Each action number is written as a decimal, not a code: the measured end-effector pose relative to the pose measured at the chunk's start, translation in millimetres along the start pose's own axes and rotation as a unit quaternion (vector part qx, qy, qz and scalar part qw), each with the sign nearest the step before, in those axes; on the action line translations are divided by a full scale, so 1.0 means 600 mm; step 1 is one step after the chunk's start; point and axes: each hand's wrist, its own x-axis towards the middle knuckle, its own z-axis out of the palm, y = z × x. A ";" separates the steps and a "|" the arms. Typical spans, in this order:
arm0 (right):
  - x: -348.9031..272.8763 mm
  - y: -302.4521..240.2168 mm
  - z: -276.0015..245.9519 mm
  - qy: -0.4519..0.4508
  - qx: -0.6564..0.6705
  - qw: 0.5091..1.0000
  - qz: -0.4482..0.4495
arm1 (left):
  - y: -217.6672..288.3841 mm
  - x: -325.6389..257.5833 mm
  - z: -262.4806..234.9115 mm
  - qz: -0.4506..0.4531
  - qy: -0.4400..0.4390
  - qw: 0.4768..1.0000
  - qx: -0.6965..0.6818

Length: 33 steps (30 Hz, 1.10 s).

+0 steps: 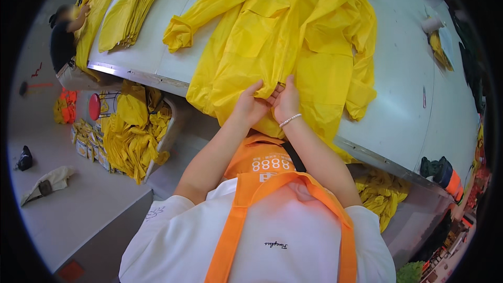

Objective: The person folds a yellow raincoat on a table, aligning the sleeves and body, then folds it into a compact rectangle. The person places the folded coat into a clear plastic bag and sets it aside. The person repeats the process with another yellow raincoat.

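Observation:
A yellow raincoat (257,36) lies spread over the white table, its sleeves out to both sides and its lower edge hanging over the front. My left hand (252,106) is closed at the front opening near the hem, fingers curled on the fabric. Right beside it, my right hand (285,102), with a beaded bracelet (290,120) at the wrist, pinches the same edge. The two hands meet fingertip to fingertip; some of the fingers are hidden behind the cloth.
A folded yellow stack (128,18) lies on the table (398,99) at left. Below stands a bin (168,141) heaped with yellow garments (133,144). Another person (65,36) works at far left. Dark and orange cloth (445,175) sits at the right edge.

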 end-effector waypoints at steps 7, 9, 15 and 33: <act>0.032 0.000 -0.008 -0.058 0.000 0.986 0.157 | 0.013 0.010 0.005 -0.022 -0.034 0.999 -0.020; 0.034 -0.003 -0.002 -0.068 -0.017 0.983 0.167 | 0.024 0.014 0.026 -0.059 -0.029 0.998 0.006; 0.071 0.024 -0.065 0.015 -0.474 0.866 -0.160 | 0.046 0.053 -0.006 0.046 0.173 0.976 0.127; 0.004 0.040 -0.099 0.019 -0.849 0.494 -0.188 | 0.048 0.064 -0.021 0.005 0.211 0.965 0.155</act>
